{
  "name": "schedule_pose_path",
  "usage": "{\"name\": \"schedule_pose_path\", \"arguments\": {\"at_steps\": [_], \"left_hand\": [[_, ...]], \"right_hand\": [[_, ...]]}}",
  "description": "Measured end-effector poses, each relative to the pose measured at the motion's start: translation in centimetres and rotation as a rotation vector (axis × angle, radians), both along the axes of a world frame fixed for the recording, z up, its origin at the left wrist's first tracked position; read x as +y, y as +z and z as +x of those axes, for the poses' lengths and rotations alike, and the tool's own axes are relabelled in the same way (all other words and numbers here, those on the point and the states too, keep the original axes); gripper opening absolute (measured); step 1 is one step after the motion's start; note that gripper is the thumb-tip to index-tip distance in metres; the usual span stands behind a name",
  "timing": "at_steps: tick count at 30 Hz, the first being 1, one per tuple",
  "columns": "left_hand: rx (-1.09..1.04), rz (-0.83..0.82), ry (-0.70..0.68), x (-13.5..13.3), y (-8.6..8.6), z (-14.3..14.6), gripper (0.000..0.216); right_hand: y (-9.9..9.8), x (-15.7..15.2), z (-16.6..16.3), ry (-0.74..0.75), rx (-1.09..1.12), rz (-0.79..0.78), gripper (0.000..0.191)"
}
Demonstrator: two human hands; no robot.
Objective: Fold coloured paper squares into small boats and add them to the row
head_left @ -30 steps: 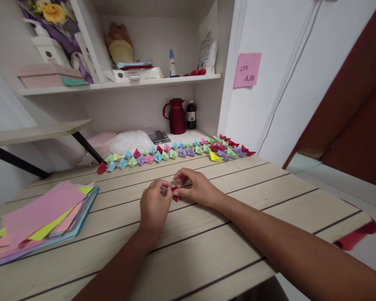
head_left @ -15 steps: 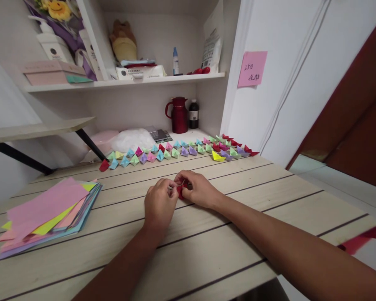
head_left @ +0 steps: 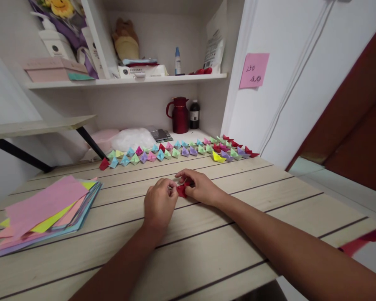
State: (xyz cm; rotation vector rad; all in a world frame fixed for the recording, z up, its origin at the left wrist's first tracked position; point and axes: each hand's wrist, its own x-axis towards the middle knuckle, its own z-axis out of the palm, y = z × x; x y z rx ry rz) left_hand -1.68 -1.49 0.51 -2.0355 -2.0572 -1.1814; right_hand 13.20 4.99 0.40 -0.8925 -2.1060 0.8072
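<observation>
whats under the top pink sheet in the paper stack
Under the pink sheet, parts of a yellow sheet, a salmon sheet, a light blue sheet and a purple sheet stick out. Their covered middles, and anything hidden entirely, can't be seen.

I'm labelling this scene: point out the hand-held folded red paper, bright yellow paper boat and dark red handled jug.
Hand-held folded red paper [head_left: 181, 191], head view: exposed middle.
Bright yellow paper boat [head_left: 218, 158], head view: front side.
Dark red handled jug [head_left: 180, 118], head view: middle of body.

Soft indoor light, faint shadows, stretched, slightly blurred edges
</observation>
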Motion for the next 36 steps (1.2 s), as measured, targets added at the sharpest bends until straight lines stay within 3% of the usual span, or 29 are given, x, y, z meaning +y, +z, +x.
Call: {"name": "schedule_pose_path", "arguments": {"at_steps": [6, 13, 19, 25, 36], "left_hand": [[-0.007, -0.014, -0.041, 0.0, 0.0, 0.2, 0.013], [-0.026, -0.035, -0.074, 0.3, -0.3, -0.2, 0.013], [-0.020, -0.069, -0.158, 0.8, -0.7, -0.6, 0.015], [-0.082, -0.068, -0.213, 0.9, -0.7, -0.3, 0.036], [-0.031, -0.125, -0.213, 1.0, -0.7, -0.6, 0.022]], "right_hand": [[-0.6, 0.3, -0.2, -0.026, -0.037, 0.097, 0.046], [-0.5, 0.4, -0.2, -0.045, -0.136, 0.157, 0.027], [-0.1, 0.6, -0.1, -0.057, -0.256, 0.189, 0.023], [0.5, 0.3, 0.1, -0.086, -0.310, 0.183, 0.020], [1.4, -0.7, 0.3, -0.141, -0.317, 0.151, 0.014]]}}
